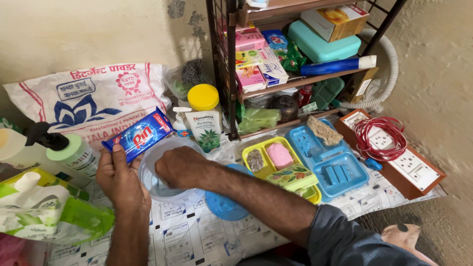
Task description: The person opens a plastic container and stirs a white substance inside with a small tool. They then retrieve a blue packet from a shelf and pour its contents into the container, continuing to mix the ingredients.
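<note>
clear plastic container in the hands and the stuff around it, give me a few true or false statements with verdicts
1. The left hand holds a blue packet. True.
2. The right hand reaches into the clear plastic container. True.
3. The pink soap lies in the blue soap dish. False: it lies in the yellow tray.
4. The red cable is coiled on the white socket board. True.
5. The jar behind the container has a red lid. False: its lid is yellow.
</note>
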